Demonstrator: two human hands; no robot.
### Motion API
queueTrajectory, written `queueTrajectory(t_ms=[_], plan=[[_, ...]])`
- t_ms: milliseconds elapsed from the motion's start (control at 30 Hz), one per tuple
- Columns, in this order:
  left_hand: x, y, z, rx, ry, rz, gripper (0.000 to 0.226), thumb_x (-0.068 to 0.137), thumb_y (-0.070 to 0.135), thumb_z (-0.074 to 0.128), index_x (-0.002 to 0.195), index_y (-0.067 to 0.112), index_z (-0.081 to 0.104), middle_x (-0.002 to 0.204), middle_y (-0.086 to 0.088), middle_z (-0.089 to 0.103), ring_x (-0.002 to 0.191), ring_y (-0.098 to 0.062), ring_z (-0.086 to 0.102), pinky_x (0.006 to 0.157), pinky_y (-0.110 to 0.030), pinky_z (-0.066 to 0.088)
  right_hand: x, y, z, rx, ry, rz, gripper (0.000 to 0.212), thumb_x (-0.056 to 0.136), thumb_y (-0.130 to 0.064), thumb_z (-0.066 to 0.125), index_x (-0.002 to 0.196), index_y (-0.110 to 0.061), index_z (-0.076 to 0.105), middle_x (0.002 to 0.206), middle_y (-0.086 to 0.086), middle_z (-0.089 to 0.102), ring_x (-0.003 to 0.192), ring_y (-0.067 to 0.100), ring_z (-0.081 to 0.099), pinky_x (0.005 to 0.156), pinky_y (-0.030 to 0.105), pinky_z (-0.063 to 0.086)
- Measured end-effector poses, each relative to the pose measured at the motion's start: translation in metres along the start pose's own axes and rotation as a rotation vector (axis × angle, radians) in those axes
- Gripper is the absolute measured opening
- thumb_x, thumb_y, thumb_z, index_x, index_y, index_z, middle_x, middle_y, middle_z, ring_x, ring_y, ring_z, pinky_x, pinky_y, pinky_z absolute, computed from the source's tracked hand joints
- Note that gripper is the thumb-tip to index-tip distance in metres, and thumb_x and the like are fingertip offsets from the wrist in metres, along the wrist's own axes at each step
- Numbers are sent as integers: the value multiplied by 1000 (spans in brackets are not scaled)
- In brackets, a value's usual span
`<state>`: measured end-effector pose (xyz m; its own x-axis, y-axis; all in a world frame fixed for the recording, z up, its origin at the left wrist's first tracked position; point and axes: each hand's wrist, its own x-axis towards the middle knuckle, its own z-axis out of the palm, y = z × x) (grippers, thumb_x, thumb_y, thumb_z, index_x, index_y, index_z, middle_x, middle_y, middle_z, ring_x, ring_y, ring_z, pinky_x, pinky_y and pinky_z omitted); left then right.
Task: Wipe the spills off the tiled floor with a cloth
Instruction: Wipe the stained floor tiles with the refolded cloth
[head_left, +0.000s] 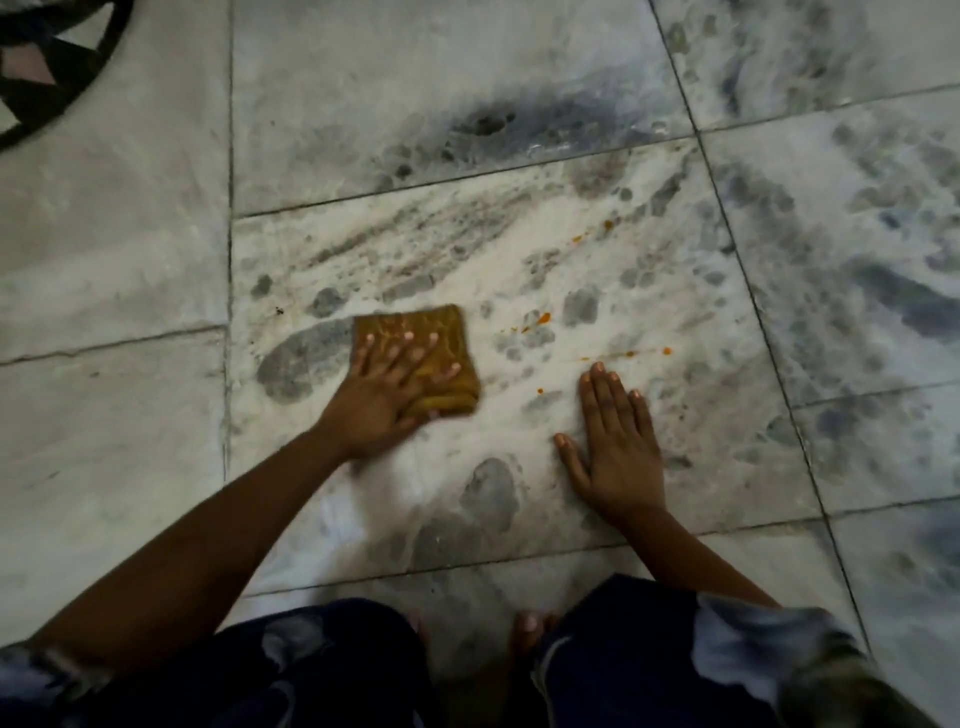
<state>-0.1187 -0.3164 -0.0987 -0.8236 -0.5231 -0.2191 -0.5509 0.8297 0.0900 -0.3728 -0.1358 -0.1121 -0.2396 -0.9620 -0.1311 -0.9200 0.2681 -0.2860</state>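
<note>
A folded mustard-yellow cloth (441, 332) lies flat on a white and grey marble floor tile (519, 260). My left hand (384, 395) presses down on the cloth with its fingers spread and straight. My right hand (618, 441) lies flat on the tile to the right of the cloth, palm down, fingers straight. Small orange spill drops dot the tile: one cluster (540, 319) just right of the cloth, a thin streak with drops (631, 354) beyond my right fingertips, and further specks (607, 225) higher up.
Dark grout lines (228, 260) divide the marble tiles. A round dark-rimmed patterned object (57, 67) sits at the top left corner. My knees in dark trousers (332, 670) and bare toes (530, 623) fill the bottom edge.
</note>
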Motion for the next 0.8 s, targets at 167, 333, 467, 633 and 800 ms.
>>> queueTrajectory(t_ms=[167,333,467,633,800], plan=[[50,-10,-14,-53,-130,-425,55,91,63,18,138,51,-8,158,3,-9,144,-28,-6,108,-60,-5,0,0,-1,8,-15,-3,71,90,-48,31,148,-7,22,155,13,20,143,24,18,117,40,11],[10,56,-1,45,-115,-154,52,95,53,21,137,46,-8,155,-1,-9,144,-33,-2,110,-58,-3,1,0,-1,4,-24,-4,72,90,-50,29,148,-8,20,155,12,19,143,23,17,117,39,9],[-42,65,7,60,-52,151,54,92,50,27,144,40,19,152,-8,26,137,-37,23,104,-65,15,1,0,0,-5,-23,-3,72,90,-50,28,148,-8,20,155,11,18,144,21,13,117,38,8],[-5,16,-4,-54,-73,1,62,89,64,0,144,38,15,152,-3,10,140,-39,17,106,-64,10,0,0,-1,15,-10,-17,70,91,-49,27,147,-7,23,155,12,19,144,24,16,117,37,6],[105,10,-24,-190,-98,-296,52,93,60,19,139,52,-4,158,6,-8,144,-25,-8,110,-57,-7,7,10,-18,13,84,25,70,90,-48,28,146,-6,26,154,14,22,143,28,17,116,40,4]])
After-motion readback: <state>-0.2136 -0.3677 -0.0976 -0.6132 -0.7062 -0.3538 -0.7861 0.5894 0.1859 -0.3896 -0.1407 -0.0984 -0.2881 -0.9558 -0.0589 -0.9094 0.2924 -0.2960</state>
